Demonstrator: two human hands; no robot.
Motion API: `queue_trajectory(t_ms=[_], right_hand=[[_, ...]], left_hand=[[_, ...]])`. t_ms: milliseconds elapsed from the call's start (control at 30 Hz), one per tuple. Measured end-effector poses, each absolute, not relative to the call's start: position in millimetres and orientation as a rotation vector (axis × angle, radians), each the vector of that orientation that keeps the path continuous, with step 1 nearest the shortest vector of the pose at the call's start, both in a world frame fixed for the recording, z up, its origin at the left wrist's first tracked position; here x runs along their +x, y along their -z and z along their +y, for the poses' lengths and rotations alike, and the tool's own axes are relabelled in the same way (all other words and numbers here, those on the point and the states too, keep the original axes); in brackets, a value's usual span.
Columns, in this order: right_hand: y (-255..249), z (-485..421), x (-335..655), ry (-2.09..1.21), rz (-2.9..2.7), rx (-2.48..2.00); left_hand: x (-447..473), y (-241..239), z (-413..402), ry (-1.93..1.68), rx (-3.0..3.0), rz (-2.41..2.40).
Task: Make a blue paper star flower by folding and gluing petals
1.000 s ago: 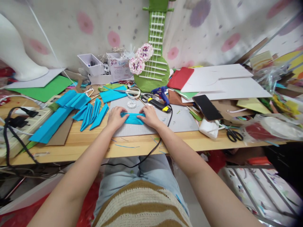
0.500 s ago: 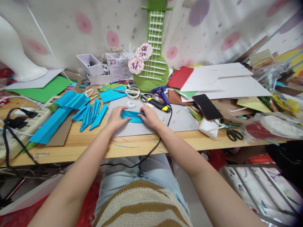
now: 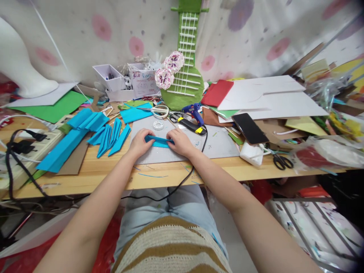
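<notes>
A strip of blue crepe paper (image 3: 159, 141) with a folded-over upper edge lies on the grey mat (image 3: 218, 146). My left hand (image 3: 141, 142) pinches its left end, and my right hand (image 3: 179, 141) pinches the right end. Just behind the paper is a white ring-shaped roll (image 3: 158, 124). Off to the left, several folded blue paper pieces (image 3: 112, 138) sit on the wooden table (image 3: 110, 170). Beyond the mat's back edge are scissors with pale handles (image 3: 160, 111), a yellow-and-black utility knife (image 3: 192, 126) and a blue glue gun (image 3: 194, 112).
A green paper-covered instrument model (image 3: 182, 98) stands at the back. The glue gun's black cord (image 3: 186, 177) runs over the table's front edge. At right lie a phone (image 3: 250, 128), a white charger (image 3: 251, 153) and black scissors (image 3: 283, 162). A power strip (image 3: 36, 148) is at left.
The blue paper's upper edge has been folded toward me, so the strip looks narrower with a crease along it. Both hands keep nearly the same place at its ends.
</notes>
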State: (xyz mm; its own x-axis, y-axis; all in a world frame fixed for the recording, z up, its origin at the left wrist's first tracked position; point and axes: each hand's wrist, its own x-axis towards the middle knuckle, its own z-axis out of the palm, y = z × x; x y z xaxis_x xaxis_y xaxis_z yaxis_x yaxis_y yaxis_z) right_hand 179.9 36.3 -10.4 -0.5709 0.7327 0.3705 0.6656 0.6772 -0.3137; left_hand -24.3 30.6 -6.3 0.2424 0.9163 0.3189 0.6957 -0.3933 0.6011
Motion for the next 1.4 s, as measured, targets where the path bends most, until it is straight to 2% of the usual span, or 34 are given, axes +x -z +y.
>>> queue_trajectory(t_ms=[233, 733, 1033, 1200, 1400], right_hand=[[4.6, 32.5, 178.6, -0.091, -2.540, -1.022], [0.8, 26.3, 187.7, -0.223, -2.579, -0.835], [4.6, 29.0, 183.2, -0.190, -2.498, -0.978], [5.0, 31.4, 186.1, -0.183, -2.522, -0.908], [5.4, 31.5, 185.0, -0.204, -2.431, -1.119]], left_hand=[[-24.3, 5.6, 27.6, -0.844, 2.359, 1.441], [-27.9, 0.8, 18.4, -0.731, 2.514, 1.439], [-14.5, 14.0, 20.7, -0.680, 2.742, 1.284], [-13.9, 20.6, 23.1, -0.738, 2.722, 1.328], [-13.3, 15.1, 20.8, -0.735, 2.732, 1.295]])
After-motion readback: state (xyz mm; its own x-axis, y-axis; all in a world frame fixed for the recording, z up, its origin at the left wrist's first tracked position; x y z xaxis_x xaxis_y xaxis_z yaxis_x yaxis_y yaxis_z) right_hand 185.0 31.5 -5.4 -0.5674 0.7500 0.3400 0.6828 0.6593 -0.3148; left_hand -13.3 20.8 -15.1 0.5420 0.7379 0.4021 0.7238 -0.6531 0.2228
